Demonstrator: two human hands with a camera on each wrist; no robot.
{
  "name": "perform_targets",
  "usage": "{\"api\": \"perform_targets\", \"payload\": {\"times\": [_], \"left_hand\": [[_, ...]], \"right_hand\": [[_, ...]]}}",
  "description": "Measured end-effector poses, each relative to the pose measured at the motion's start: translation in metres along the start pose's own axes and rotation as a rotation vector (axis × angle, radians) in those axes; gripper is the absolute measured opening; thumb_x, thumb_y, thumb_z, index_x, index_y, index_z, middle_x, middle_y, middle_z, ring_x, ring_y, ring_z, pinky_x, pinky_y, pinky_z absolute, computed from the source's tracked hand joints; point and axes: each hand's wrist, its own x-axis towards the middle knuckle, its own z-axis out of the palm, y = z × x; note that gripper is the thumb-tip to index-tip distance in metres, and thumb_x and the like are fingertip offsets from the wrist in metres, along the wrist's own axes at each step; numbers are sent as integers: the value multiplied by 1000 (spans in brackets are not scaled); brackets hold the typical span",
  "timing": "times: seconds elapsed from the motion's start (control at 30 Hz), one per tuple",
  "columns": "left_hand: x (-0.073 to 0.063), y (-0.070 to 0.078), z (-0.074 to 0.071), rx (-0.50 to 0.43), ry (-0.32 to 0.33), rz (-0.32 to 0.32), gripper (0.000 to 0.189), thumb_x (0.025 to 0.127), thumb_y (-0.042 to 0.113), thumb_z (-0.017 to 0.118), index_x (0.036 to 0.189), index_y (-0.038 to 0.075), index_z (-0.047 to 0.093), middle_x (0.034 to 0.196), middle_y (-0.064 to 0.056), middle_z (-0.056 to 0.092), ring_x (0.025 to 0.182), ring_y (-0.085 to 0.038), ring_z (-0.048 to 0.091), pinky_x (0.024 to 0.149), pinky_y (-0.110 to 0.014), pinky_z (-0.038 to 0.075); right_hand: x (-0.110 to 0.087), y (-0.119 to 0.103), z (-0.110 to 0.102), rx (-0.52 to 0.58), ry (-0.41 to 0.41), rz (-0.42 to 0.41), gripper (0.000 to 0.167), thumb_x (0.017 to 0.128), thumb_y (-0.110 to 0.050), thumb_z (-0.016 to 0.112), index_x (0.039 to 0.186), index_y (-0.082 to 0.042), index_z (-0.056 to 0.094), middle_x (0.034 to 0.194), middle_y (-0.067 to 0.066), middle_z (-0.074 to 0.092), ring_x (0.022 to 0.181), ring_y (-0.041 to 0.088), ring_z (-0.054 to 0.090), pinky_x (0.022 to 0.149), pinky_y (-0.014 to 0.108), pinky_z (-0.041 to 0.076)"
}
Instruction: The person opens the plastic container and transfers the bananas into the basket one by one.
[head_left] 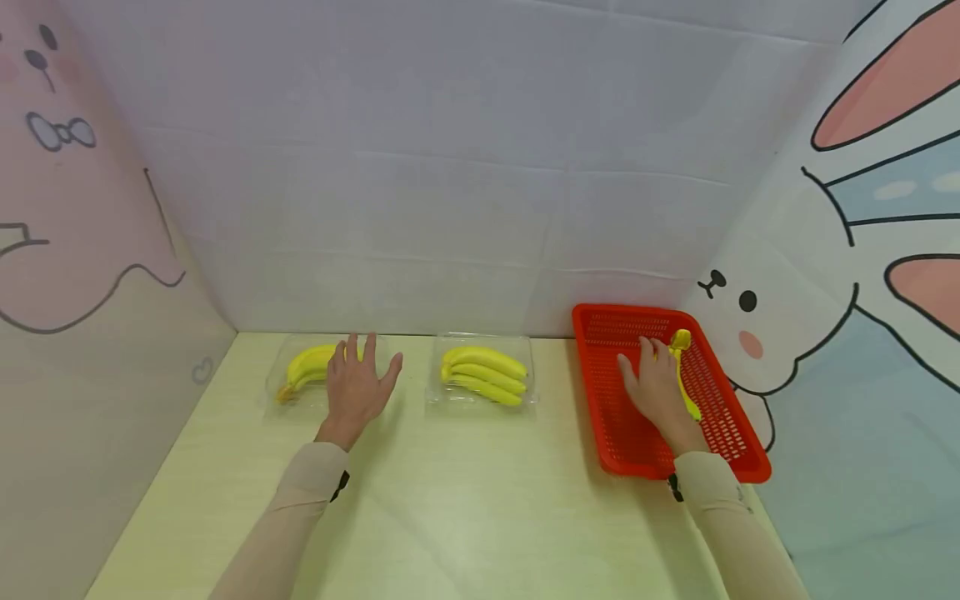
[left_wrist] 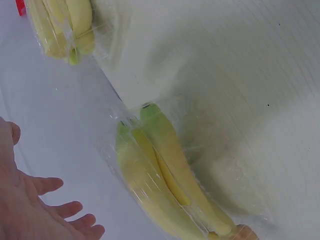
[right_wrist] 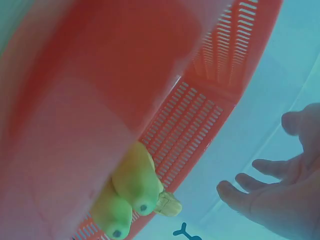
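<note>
- The person's left hand [head_left: 356,392] is free of any load, its fingers spread above the right part of a clear tray [head_left: 315,400].
- The right hand [head_left: 656,387] also grasps nothing; its fingers are loosely extended over the red basket [head_left: 611,400].
- Beneath and beside the left hand, yellow bananas [head_left: 307,364] lie in that tray, their brown stem end at the left; the left wrist view shows green tips and clear plastic about them.
- Just right of the right hand, more bananas [head_left: 687,393] lie inside the basket by its right side, stem toward the wall; the right wrist view shows two green tips.
- Between the hands, a second clear tray [head_left: 521,350] holds bananas in a row [head_left: 483,371], well apart from both.
- Both trays and the basket sit near the back of a pale table [head_left: 480,517].
- Behind rises a white cloth [head_left: 450,183]; a rabbit drawing [head_left: 795,333] covers the right-hand side.
</note>
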Motion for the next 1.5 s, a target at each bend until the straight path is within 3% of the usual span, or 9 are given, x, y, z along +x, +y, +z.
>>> {"api": "perform_targets", "payload": {"times": [0.27, 0.67, 1.07, 1.5], "left_hand": [[-1, 8, 2, -55, -7, -23, 69, 107, 50, 45, 155, 1, 38, 156, -30, 33, 142, -51, 29, 116, -64, 25], [-4, 15, 7, -142, 10, -50, 68, 108, 48, 41, 156, 1, 37, 152, -29, 39, 138, -51, 33, 114, -63, 27], [-8, 25, 11, -230, 57, -44, 63, 108, 45, 42, 151, -2, 44, 148, -28, 44, 135, -49, 39, 111, -63, 32], [-12, 34, 21, -292, 80, -42, 58, 109, 41, 45, 144, -4, 51, 144, -28, 50, 132, -49, 44, 110, -59, 35]], "right_hand": [[-1, -9, 3, 103, 73, 19, 48, 107, -17, 52, 138, 19, 44, 135, 41, 43, 122, 57, 45, 102, 68, 41], [-3, -16, 8, 189, 70, 104, 43, 106, -16, 54, 139, 13, 48, 135, 34, 49, 124, 49, 48, 107, 63, 40], [-5, -27, 13, 326, 72, 152, 41, 105, -16, 59, 136, 9, 53, 129, 29, 58, 113, 43, 58, 97, 56, 51], [-5, -44, 23, 421, 67, 182, 34, 104, -17, 60, 131, 4, 59, 123, 23, 65, 113, 36, 61, 98, 50, 52]]}}
